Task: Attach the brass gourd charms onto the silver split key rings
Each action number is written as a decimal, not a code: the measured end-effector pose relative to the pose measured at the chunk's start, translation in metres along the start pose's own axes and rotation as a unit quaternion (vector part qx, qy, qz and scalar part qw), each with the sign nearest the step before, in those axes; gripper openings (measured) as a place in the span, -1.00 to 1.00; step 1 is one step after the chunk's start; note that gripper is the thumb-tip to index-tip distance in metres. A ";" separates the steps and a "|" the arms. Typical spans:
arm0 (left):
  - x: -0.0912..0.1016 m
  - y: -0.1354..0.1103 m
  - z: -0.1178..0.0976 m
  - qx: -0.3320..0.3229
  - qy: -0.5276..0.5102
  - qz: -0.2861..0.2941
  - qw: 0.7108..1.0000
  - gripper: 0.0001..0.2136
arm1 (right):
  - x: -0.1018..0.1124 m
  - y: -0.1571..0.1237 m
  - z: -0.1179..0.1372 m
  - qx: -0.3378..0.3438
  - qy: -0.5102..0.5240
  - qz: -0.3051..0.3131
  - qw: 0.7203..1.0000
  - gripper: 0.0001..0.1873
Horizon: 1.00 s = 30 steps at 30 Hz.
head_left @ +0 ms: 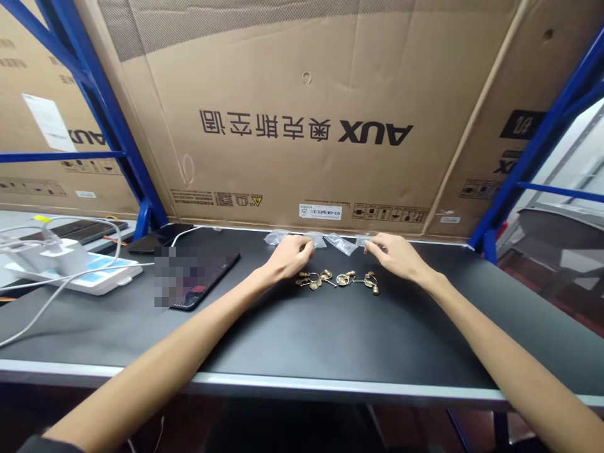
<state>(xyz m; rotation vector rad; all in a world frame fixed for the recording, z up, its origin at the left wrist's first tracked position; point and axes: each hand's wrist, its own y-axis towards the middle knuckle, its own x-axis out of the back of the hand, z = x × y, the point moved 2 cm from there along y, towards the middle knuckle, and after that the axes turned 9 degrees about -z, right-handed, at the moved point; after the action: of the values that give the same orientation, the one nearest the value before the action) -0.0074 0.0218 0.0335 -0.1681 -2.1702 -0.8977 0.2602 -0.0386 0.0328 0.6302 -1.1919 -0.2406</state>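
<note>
My left hand (291,255) is closed, fingers curled down at the back of the black table. Part of a clear plastic bag (317,240) shows just beyond its fingertips; what is inside the fingers is hidden. To the right, my right hand (394,253) pinches at the edge of another small clear bag (362,240). Between the hands lies a crumpled clear bag (343,245). In front of them, several brass-coloured trinkets with rings and small pendants are spread in a row, among them a left cluster (315,279), a ringed piece (345,278) and a right piece (371,282).
A dark phone or tablet (207,286), partly blurred out, lies left on the table (340,340). Further left are a white power strip (101,277) and loose white cables. A large cardboard box (302,170) stands behind, between blue metal posts (111,119).
</note>
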 end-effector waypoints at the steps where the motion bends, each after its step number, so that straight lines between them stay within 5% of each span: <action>1: 0.001 0.003 0.007 0.003 0.019 -0.011 1.000 -0.65 | 0.001 0.001 -0.008 -0.029 -0.012 -0.016 0.999 -0.49; 5: 0.001 0.010 0.039 0.067 0.165 -0.039 0.983 -0.64 | 0.000 0.001 -0.037 -0.146 -0.074 -0.033 0.986 -0.45; 10: -0.008 0.008 0.061 0.088 0.230 0.041 0.968 -0.70 | -0.013 -0.002 -0.056 -0.222 -0.120 0.013 0.967 -0.38; 17: -0.008 0.007 0.063 0.089 0.212 0.066 0.971 -0.70 | -0.038 -0.005 -0.059 -0.231 -0.151 0.079 0.958 -0.47; 30: -0.007 0.007 0.067 0.091 0.198 0.077 0.973 -0.70 | -0.040 -0.005 -0.059 -0.215 -0.162 0.103 0.957 -0.45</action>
<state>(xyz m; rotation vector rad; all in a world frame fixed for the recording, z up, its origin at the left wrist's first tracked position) -0.0401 0.0713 0.0017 -0.0580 -1.8252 -0.5828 0.3002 -0.0036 -0.0150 0.0818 -1.4523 -0.4243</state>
